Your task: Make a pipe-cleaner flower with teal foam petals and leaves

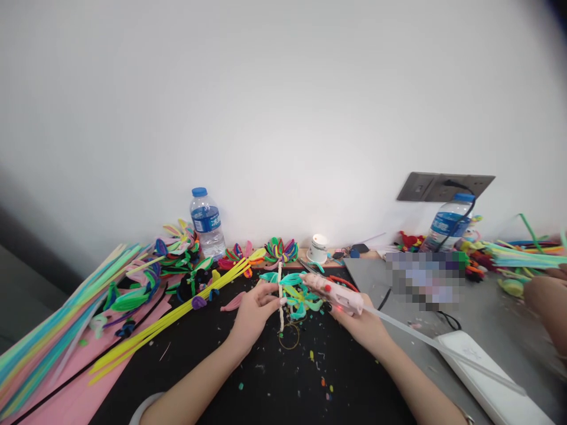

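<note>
Cream and fuzzy, an upright stem (280, 316) is pinched between the thumb and fingers of your left hand (253, 313), in the lower middle of the frame. Your right hand (365, 324) is wrapped around a pale pink glue gun (339, 296), its nozzle pointing left, near the teal petals (290, 279) beside the stem. A long translucent glue stick (443, 343) runs from the gun's back toward the lower right. Just right of the stem, teal and yellow loops (301, 298) lie on the black mat (199, 378), with small scraps scattered lower down. Beyond your hands, a multicoloured flower (282, 250) and a white cup (317, 249) stand near the wall. Yellow pipe cleaners (172, 319) slant across the left, below a water bottle (207, 227). A second bottle (447, 221) stands at the right, and another person's arm (543, 307) enters at the right edge.
</note>
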Demonstrator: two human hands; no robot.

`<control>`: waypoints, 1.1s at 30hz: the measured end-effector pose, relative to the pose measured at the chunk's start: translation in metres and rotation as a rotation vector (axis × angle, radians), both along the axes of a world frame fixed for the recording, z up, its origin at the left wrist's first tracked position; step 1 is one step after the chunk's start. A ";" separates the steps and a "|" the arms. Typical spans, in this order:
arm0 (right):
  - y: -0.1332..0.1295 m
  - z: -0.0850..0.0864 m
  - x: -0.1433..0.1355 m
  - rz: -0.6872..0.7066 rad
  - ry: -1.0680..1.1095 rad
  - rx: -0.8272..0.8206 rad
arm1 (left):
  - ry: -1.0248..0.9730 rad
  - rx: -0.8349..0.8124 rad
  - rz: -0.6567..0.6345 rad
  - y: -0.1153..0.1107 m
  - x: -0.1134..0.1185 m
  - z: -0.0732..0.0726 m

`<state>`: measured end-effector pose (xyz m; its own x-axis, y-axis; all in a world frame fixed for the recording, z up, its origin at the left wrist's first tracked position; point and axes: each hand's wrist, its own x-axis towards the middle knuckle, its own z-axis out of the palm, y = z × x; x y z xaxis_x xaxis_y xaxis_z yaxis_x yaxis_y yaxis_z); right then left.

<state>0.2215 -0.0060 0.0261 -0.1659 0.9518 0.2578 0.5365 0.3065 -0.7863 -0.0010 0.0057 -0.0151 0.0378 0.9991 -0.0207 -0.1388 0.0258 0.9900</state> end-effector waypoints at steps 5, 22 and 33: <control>-0.002 -0.003 0.000 0.034 -0.044 0.010 | 0.039 0.011 0.004 -0.001 0.001 0.001; -0.002 -0.011 -0.002 0.204 0.060 -0.129 | 0.047 0.004 -0.149 -0.007 0.006 0.000; 0.000 -0.013 0.000 0.202 0.053 -0.134 | -0.022 -0.128 -0.129 -0.008 0.005 0.003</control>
<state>0.2214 -0.0058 0.0126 -0.3457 0.9270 0.1452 0.4316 0.2945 -0.8526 0.0041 -0.0025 -0.0125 0.1675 0.9751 -0.1451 -0.1481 0.1704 0.9742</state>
